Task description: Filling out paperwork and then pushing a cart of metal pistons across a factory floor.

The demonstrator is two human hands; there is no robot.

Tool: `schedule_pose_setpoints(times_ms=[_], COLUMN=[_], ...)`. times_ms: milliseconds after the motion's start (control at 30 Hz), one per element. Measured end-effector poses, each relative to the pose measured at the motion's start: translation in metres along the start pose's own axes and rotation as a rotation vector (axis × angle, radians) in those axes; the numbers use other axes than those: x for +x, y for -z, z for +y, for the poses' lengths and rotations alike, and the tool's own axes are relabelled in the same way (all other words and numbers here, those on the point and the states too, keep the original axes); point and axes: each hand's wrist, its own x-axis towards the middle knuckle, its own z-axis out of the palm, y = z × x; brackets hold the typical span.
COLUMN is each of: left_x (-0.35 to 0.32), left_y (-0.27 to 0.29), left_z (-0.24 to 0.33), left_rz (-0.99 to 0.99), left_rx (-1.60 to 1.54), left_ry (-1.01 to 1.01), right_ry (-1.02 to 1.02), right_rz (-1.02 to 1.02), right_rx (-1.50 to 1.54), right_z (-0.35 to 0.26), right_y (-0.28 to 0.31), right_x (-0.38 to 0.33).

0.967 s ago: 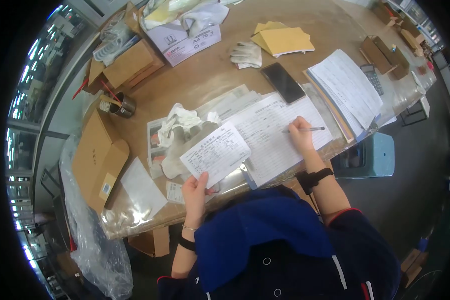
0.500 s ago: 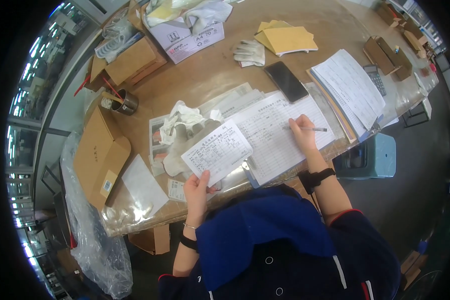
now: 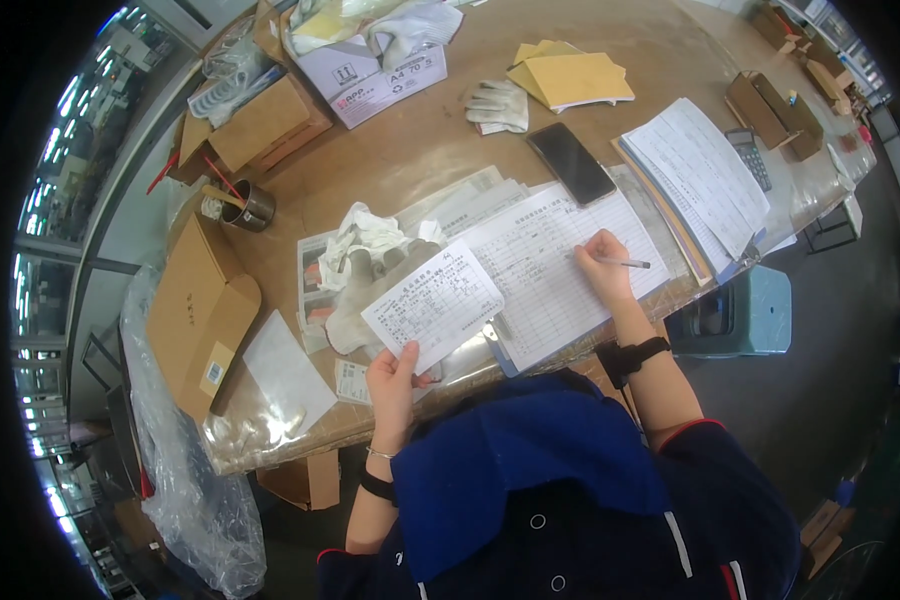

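My left hand holds up a small white printed slip by its lower corner, above the table's near edge. My right hand grips a pen with its tip on a large ruled form lying flat on the wooden table. The slip overlaps the left edge of the form. A dark band sits on each wrist. My blue cap and dark jacket fill the lower middle of the view.
A black phone lies beyond the form. White gloves and papers sit left of the slip. A clipboard of sheets, brown envelopes, cardboard boxes, a metal tin and a teal stool surround them.
The view has shifted a little. My left hand still holds the slip in about the same place, and my right hand with the pen stays on the form.
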Motion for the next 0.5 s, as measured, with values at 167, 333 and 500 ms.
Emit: schedule_pose_setpoints(times_ms=[167, 333, 500], left_x=[-0.0001, -0.0004, 0.0], left_y=[-0.0006, -0.0004, -0.0018], left_z=[0.0011, 0.0, 0.0001], left_rz=[0.003, 0.008, 0.025], left_rx=[0.004, -0.002, 0.006], left_ry=[0.001, 0.0, -0.009], right_ry=[0.036, 0.018, -0.012], right_rz=[0.01, 0.014, 0.01], right_rx=[-0.009, -0.007, 0.01], right_z=[0.004, 0.003, -0.0012], right_y=[-0.0005, 0.0005, 0.0], right_x=[0.0011, 0.0006, -0.0002])
